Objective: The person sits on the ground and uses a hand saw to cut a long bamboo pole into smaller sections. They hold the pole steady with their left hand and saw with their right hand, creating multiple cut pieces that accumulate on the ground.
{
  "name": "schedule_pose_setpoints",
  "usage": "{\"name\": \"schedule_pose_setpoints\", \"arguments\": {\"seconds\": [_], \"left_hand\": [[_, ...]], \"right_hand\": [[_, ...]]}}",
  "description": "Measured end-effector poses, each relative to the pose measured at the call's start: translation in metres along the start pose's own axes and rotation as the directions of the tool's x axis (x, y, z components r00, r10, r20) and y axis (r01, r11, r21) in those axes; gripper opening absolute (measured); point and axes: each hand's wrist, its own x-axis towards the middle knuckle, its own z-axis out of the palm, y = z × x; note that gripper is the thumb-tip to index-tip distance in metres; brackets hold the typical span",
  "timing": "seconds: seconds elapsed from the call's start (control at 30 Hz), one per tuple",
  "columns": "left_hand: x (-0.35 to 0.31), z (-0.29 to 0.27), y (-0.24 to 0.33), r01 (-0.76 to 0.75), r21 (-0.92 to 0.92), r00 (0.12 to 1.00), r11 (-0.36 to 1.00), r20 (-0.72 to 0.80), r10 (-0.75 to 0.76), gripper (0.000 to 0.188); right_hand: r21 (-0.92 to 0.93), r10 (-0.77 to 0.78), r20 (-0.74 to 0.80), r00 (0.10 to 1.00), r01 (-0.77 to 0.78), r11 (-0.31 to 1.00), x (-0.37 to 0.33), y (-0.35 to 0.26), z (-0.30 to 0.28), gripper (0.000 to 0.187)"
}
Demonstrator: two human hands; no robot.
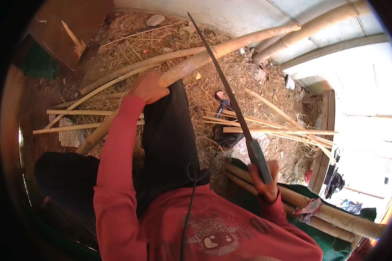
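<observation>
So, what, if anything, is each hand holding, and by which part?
The right hand holds the long-bladed tool by its dark handle. The left hand touches the bamboo pole beside the knee; its exact grip is unclear.

floor (207, 98): straw-littered | wall (235, 17): pale, far side | panel (52, 37): brown, upper left | light (370, 104): glaring, right

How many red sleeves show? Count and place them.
2: left sleeve, leading to the left grip at the bamboo pole; right sleeve, lower right, below the right grip around the blade handle.
</observation>
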Motion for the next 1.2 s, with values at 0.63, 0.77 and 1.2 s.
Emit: {"name": "schedule_pose_setpoints", "arguments": {"seconds": [0.63, 0.77, 1.2], "left_hand": [[-0.027, -0.002, 0.005, -0.062, -0.129, 0.998, 0.990, 0.010, 0.063, 0.042], [-0.039, 0.021, 0.007, -0.027, 0.055, 0.998, 0.998, -0.060, 0.031, 0.060], [0.019, 0.029, 0.078, -0.179, -0.038, 0.980, 0.983, -0.098, 0.175, 0.039]], "right_hand": [[0.106, 0.257, -0.088, 0.962, -0.248, 0.963, -0.037, -0.009, -0.034, 0.028], [0.069, 0.274, -0.043, 0.961, -0.271, 0.960, -0.045, -0.003, -0.036, 0.033], [-0.091, 0.195, -0.091, 0.977, -0.203, 0.975, -0.021, -0.050, -0.035, 0.028]]}}
